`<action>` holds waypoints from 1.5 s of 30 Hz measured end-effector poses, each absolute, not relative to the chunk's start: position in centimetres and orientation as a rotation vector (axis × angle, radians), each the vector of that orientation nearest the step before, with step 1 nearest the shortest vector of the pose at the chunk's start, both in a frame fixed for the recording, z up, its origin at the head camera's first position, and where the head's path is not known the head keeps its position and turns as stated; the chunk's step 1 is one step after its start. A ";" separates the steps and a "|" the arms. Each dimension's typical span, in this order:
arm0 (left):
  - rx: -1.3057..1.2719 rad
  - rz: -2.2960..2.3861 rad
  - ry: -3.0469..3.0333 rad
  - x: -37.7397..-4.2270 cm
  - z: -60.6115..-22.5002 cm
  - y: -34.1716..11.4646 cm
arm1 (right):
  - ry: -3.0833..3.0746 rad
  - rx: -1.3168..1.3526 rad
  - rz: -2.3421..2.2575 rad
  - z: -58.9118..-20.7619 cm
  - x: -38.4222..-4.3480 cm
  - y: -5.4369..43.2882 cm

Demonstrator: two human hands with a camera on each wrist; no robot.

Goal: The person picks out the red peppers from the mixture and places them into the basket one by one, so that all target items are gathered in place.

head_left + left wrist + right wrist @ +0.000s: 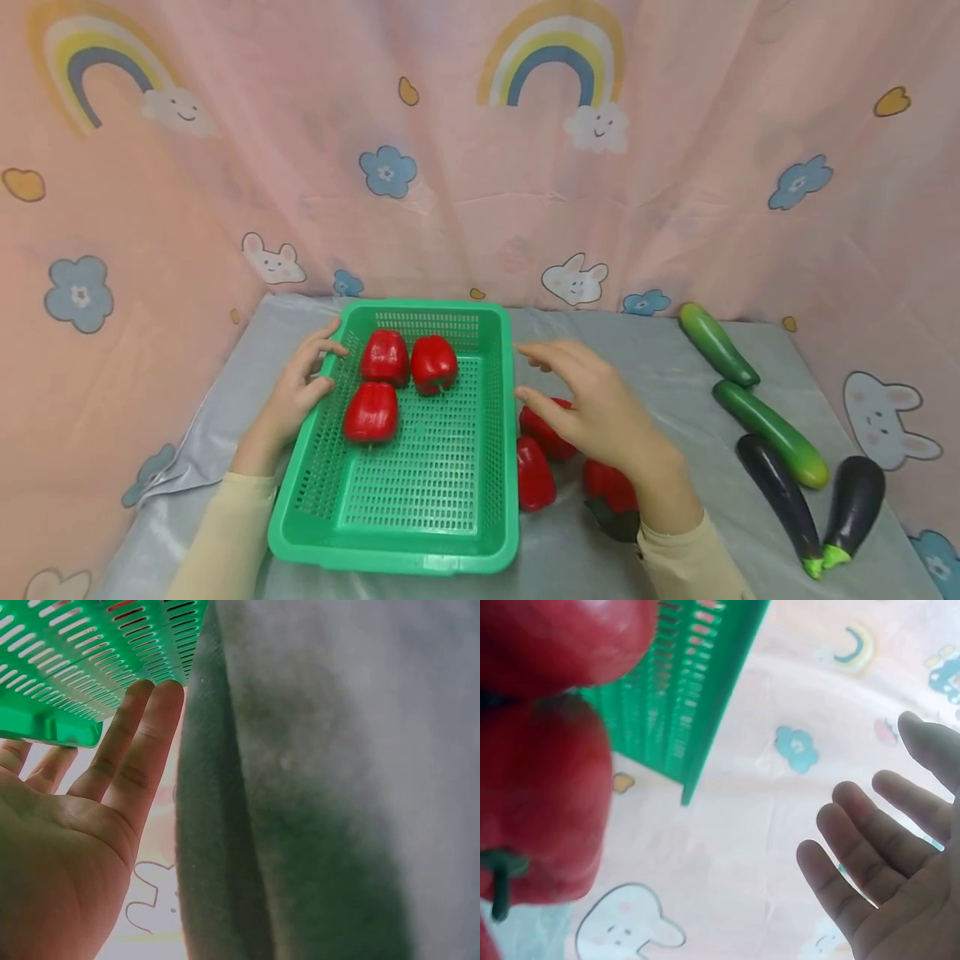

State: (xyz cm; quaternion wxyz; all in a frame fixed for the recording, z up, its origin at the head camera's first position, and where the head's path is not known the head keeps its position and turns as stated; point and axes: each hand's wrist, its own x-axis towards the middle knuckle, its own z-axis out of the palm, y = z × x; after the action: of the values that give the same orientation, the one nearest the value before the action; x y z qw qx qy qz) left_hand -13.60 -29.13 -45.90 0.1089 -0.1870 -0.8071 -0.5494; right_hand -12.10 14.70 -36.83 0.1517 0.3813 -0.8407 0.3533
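Observation:
A green plastic basket with slotted walls stands on the grey cloth. Three red bell peppers sit inside it, toward the back left. My left hand is at the basket's left rim, thumb and fingertips right at the edge. In the left wrist view its fingers extend straight along the slotted wall. To the right of the basket, my right hand hovers with fingers spread loosely and nothing between them. Below it lie more red bell peppers, partly hidden by the hand and wrist.
Two green zucchini lie on the cloth at the right. Nearer the front right are two dark eggplants, their green stem ends close together. A pink printed curtain hangs behind and at both sides of the table.

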 end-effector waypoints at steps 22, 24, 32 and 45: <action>-0.551 -1.619 -2.368 -13.7 -46.0 -29.0 | -2.897 0.831 1.134 -38.3 -12.9 19.7; -0.557 -1.620 -2.366 -13.8 -46.1 -29.1 | -2.908 0.835 1.160 -38.4 -13.0 20.0; -0.558 -1.602 -2.374 -13.6 -46.2 -29.3 | -2.928 0.923 1.249 -39.7 -13.5 20.7; -0.555 -1.615 -2.372 -13.5 -46.0 -29.0 | -3.019 0.892 1.394 -40.5 -13.9 22.1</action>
State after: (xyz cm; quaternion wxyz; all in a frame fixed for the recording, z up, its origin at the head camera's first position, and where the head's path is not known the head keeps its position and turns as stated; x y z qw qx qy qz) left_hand -13.53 -29.04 -45.99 0.1091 -0.1887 -0.8067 -0.5493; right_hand -13.90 22.05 -40.48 -0.1501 0.2563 -0.8670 0.4002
